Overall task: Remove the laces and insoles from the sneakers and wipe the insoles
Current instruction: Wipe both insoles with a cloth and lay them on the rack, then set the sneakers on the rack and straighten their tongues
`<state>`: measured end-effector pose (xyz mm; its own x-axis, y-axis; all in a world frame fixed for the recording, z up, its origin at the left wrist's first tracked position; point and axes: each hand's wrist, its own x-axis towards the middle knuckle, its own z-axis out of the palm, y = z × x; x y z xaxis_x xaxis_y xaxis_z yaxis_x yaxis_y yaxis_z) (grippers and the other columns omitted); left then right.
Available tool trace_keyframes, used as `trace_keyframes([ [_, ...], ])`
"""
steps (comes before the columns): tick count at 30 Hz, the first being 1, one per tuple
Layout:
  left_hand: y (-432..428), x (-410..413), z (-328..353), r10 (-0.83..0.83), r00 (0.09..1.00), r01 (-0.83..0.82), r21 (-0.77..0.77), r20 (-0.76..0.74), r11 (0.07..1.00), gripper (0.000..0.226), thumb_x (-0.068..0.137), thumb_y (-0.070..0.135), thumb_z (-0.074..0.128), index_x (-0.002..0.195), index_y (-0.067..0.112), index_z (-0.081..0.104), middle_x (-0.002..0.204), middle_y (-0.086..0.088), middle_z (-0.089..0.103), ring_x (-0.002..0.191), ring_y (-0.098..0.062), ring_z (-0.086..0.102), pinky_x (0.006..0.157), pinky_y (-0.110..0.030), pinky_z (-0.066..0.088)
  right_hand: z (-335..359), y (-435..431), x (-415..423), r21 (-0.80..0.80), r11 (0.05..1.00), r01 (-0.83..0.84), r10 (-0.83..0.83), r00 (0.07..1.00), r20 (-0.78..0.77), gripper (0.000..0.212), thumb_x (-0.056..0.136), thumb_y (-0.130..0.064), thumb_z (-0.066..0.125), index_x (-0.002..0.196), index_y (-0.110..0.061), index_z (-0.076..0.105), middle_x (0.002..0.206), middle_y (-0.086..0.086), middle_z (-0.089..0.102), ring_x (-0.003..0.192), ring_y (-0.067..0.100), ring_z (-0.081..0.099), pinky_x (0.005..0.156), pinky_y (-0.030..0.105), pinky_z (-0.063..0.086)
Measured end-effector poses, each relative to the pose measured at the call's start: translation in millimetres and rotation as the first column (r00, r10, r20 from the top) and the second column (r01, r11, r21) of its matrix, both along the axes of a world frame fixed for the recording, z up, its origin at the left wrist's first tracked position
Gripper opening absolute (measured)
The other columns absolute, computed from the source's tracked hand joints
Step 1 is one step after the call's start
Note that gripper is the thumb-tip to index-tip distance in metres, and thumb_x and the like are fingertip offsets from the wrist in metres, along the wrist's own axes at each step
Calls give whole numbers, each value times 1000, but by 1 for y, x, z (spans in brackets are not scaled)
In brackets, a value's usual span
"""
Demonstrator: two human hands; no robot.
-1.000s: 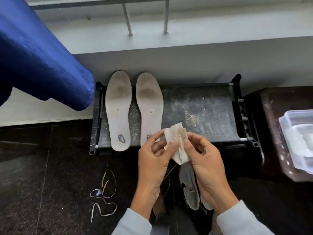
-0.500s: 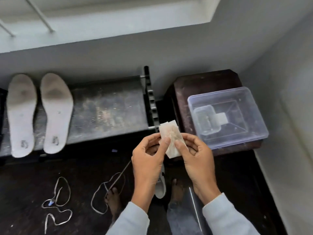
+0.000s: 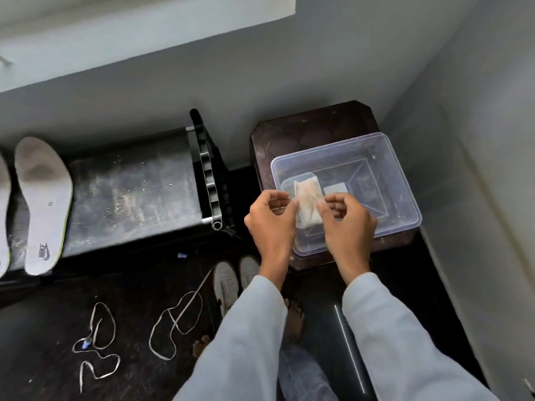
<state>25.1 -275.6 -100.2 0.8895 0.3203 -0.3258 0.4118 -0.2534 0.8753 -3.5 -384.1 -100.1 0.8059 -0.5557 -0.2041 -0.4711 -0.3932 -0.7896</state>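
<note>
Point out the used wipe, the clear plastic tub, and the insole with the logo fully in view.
Used wipe (image 3: 307,205), head view: middle of the folded, stained sheet.
Clear plastic tub (image 3: 401,180), head view: its right rim.
Insole (image 3: 43,204), head view: bare middle of its top face.

The wipe (image 3: 307,203) is white with brownish-orange stains, seen against a clear, colourless plastic box (image 3: 399,180) on a dark brown stool (image 3: 312,125). The insole (image 3: 43,204) is off-white with a grey smudge at the heel, a dark logo and a yellow-green edge. Pale laces (image 3: 173,322) lie on the black floor (image 3: 43,328), and the sleeves (image 3: 399,342) are light grey.
</note>
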Motion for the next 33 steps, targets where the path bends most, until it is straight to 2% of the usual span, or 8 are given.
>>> trace_keyframes([
  [3, -4, 11, -8, -13, 1000, 14, 87, -12, 996, 13, 77, 15, 83, 83, 17, 72, 78, 6, 73, 73, -5, 71, 74, -32, 63, -11, -1, 8, -89, 994, -56, 54, 998, -27, 14, 95, -20, 74, 105, -11, 74, 96, 0, 73, 80, 7, 63, 62, 4, 47],
  [6, -7, 14, -12, -50, 998, 54, 148, -31, 988, 11, 79, 15, 81, 86, 15, 73, 80, 5, 73, 73, -4, 70, 71, -27, 63, -20, 1, 12, -163, 981, -104, 100, 995, -29, 15, 95, -21, 74, 106, -10, 75, 104, 7, 78, 88, 18, 70, 69, 26, 56],
  [10, -6, 13, -11, -74, 997, 77, 197, -19, 977, 13, 82, 16, 80, 93, 12, 74, 85, 1, 76, 75, -7, 72, 65, -19, 60, -26, 1, 10, -250, 955, -163, 160, 987, -32, 19, 95, -22, 75, 108, -9, 76, 106, 10, 78, 93, 24, 73, 70, 28, 58],
  [15, -4, 11, -9, -67, 998, 68, 224, -15, 972, 13, 83, 17, 79, 95, 15, 76, 85, 3, 77, 73, -5, 72, 72, -25, 62, -28, 2, 9, -282, 944, -172, 168, 985, -39, 23, 94, -21, 75, 113, -7, 75, 111, 13, 78, 97, 28, 73, 74, 36, 63],
  [19, 6, 2, -7, -60, 998, 56, 183, 18, 982, 11, 83, 16, 78, 94, 14, 77, 84, 5, 76, 72, 1, 68, 65, -6, 54, -28, 4, 7, -299, 938, -177, 175, 984, -35, 22, 95, -20, 74, 114, -8, 75, 115, 13, 77, 102, 29, 74, 77, 38, 65],
  [22, 17, -11, -6, -87, 993, 75, 153, 75, 985, 8, 86, 14, 74, 94, 13, 77, 81, 8, 74, 70, 4, 67, 67, -6, 53, -22, 15, 0, -330, 916, -229, 242, 970, -3, 19, 98, -15, 70, 115, -7, 75, 114, 13, 77, 104, 29, 71, 81, 32, 59],
  [28, 68, -67, -16, -203, 952, 124, 317, 231, 940, 23, 92, 10, 64, 113, 14, 73, 108, 2, 76, 99, -10, 71, 88, -25, 57, -5, 69, -40, -347, 799, -492, 545, 835, 72, 24, 99, -6, 64, 121, -7, 72, 118, 8, 73, 114, 19, 63, 100, 16, 42],
  [33, 147, -132, -37, -297, 938, 172, 506, 177, 845, 34, 94, 12, 61, 127, 12, 67, 131, -5, 68, 126, -19, 61, 105, -32, 51, -29, 129, -86, -405, 596, -693, 747, 664, -39, 40, 100, -14, 63, 139, -8, 62, 141, 8, 63, 139, 22, 54, 112, 35, 48],
])
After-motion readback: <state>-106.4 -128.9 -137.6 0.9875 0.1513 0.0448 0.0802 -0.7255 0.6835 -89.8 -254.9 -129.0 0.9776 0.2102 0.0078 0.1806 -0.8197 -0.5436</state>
